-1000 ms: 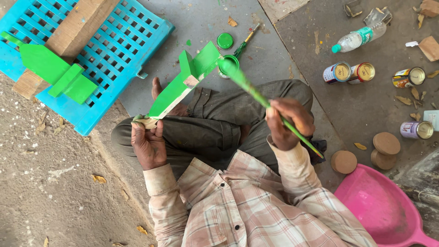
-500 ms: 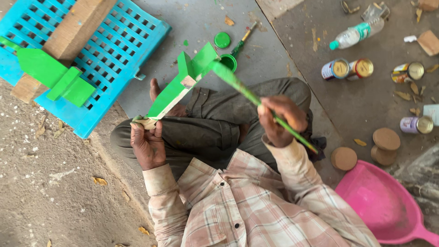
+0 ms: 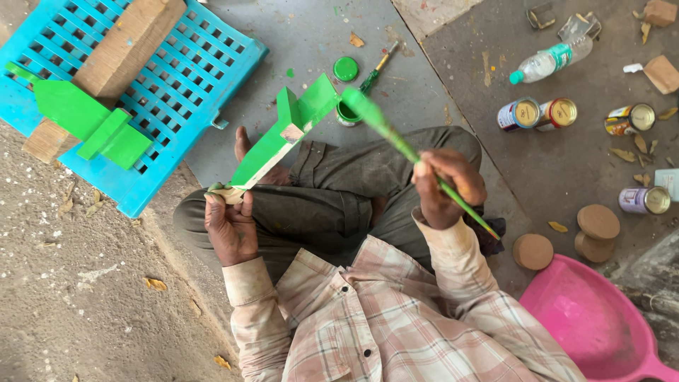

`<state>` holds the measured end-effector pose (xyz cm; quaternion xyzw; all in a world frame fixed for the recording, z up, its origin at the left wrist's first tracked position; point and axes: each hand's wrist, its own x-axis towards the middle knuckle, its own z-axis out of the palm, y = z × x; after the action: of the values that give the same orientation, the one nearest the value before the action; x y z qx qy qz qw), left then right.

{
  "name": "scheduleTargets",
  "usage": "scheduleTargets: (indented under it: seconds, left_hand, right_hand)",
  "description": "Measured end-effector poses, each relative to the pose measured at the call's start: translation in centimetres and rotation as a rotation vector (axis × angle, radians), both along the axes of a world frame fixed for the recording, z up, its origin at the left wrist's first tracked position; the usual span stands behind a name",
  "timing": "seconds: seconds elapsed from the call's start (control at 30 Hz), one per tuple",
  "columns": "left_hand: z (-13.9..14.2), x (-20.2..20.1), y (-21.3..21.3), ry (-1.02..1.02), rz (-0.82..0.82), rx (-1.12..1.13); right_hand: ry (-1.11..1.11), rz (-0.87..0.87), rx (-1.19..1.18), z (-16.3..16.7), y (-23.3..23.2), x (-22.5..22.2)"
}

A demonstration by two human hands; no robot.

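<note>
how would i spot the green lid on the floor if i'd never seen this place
Find the blue plastic crate at top left, then look right across the grey floor. The green lid lies flat beside a spare brush, above the open paint tin. It is the only small round green disc.

The brush (image 3: 417,159) tip is smeared by motion — where it meets the green wooden piece (image 3: 279,138) cannot be told. The pink dustpan (image 3: 594,322) runs off the bottom and right edges, the blue crate (image 3: 177,85) off the top and left. The small paint pot (image 3: 346,113) sits half behind the piece, and the piece's near end is buried in the left hand (image 3: 230,226).
</note>
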<state>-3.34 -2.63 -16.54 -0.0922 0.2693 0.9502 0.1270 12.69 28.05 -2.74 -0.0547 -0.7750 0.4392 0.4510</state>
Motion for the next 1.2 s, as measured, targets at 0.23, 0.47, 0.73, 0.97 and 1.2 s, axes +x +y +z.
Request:
scheduleTargets:
  seconds: [0.23, 0.47, 0.73, 0.97, 1.2]
  left_hand:
    - [-0.2, -0.4, -0.2, -0.031, 0.009, -0.007]
    - [-0.6, -0.7, -0.5, 0.021, 0.003, 0.054]
    - [-0.6, -0.1, -0.7, 0.021, 0.048, 0.086]
    - [-0.9, 0.2, -0.7, 0.089, 0.007, 0.066]
    - [-0.8, 0.6, -0.7, 0.067, 0.011, 0.063]
  right_hand:
    - [0.033, -0.035, -0.096, -0.8, 0.5, -0.1]
    - [-0.241, -0.215, -0.220, -3.3, 3.0, -1.8]
    - [-0.426, -0.069, -0.175, -7.8, 7.3, -7.5]
    - [-0.499, -0.048, -0.015, -7.9, 6.8, -10.3]
    - [-0.579, -0.009, 0.085, -7.6, 6.6, -11.4]
